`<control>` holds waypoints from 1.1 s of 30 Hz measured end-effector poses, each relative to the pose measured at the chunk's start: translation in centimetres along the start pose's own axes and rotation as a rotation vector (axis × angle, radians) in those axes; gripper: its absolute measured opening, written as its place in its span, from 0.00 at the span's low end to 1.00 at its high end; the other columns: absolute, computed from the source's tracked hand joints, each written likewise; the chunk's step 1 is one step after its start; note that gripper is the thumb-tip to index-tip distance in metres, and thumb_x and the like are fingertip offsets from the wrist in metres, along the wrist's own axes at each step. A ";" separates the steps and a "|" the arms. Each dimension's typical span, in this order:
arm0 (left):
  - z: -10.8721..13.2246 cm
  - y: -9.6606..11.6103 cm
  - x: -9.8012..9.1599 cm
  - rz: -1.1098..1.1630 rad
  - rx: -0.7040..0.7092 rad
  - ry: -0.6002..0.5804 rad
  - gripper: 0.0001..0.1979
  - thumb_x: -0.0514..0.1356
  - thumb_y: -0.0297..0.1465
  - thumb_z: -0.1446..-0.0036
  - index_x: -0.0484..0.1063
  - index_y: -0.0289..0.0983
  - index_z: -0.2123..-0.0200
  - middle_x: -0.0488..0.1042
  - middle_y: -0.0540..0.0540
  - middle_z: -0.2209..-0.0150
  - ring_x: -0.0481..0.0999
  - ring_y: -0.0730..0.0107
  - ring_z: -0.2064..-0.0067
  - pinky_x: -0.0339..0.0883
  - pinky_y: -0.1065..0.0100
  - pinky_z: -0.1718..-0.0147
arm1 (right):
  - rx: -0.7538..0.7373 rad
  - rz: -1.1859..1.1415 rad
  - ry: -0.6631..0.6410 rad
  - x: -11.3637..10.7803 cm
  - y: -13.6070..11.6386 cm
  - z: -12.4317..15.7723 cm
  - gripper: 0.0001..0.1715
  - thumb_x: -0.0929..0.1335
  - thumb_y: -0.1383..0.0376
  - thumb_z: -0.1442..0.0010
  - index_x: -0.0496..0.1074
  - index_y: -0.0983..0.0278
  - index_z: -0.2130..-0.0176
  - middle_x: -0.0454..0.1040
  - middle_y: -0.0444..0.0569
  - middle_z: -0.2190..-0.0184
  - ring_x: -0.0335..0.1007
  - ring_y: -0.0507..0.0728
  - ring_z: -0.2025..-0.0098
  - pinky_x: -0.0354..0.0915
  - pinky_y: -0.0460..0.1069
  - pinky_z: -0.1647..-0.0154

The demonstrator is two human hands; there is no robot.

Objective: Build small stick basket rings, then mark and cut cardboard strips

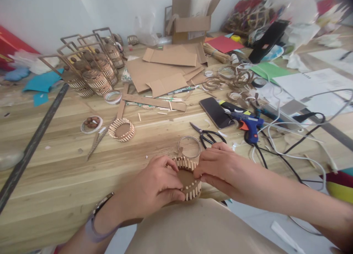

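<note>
At the worktop's (68,173) near edge, left hand (154,186) and right hand (220,165) pinch a stick-rimmed cardboard basket (189,180) between their fingers.

Head view, forward-down, close above left hand (156,184), right hand (220,167); table (55,173) beyond.

Tabletop (55,162) centre: scissors (202,133), phone (216,112), blue glue gun (246,121). Far edge: open cardboard box (190,24), flat cardboard sheets (168,57). Toward the far-left corner: stick baskets with handles (95,79).

Bare table (68,173) left of hands; scissors (207,135), cables (292,154) crowd right.
</note>
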State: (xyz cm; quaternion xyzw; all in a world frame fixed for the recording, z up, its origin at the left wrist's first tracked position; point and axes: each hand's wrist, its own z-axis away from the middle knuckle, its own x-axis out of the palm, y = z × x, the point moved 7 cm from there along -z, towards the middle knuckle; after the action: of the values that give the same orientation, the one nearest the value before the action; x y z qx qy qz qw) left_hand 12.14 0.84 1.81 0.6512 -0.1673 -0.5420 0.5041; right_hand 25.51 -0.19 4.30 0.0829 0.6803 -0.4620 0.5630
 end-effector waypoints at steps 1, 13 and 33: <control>0.0 0.1 -0.1 -0.003 0.006 -0.001 0.18 0.54 0.39 0.30 0.76 0.42 0.70 0.75 0.50 0.72 0.69 0.59 0.48 0.62 0.59 0.46 | -0.002 0.005 -0.001 0.1 0.0 0.0 0.15 0.60 0.71 0.32 0.72 0.62 0.66 0.72 0.47 0.69 0.67 0.54 0.66 0.58 0.52 0.57; -1.6 0.4 0.7 -0.099 -0.018 0.143 0.11 0.55 0.28 0.31 0.76 0.38 0.66 0.78 0.48 0.64 0.71 0.64 0.54 0.62 0.60 0.48 | 0.093 -0.009 0.069 0.6 -0.4 -0.1 0.08 0.64 0.72 0.37 0.73 0.62 0.63 0.76 0.48 0.66 0.72 0.57 0.61 0.61 0.53 0.57; 0.7 0.2 -0.5 -0.068 0.060 0.065 0.15 0.54 0.35 0.29 0.72 0.40 0.70 0.75 0.50 0.69 0.71 0.62 0.52 0.58 0.59 0.42 | 0.082 -0.110 0.178 -0.2 1.9 0.8 0.10 0.64 0.69 0.32 0.73 0.62 0.53 0.78 0.48 0.63 0.72 0.58 0.58 0.59 0.56 0.52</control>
State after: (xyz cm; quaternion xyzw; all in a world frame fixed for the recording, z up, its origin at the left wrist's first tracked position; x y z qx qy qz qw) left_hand 11.47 0.77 2.33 0.6888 -0.1449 -0.5319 0.4709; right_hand 27.29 0.37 3.47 0.1089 0.7117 -0.5104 0.4702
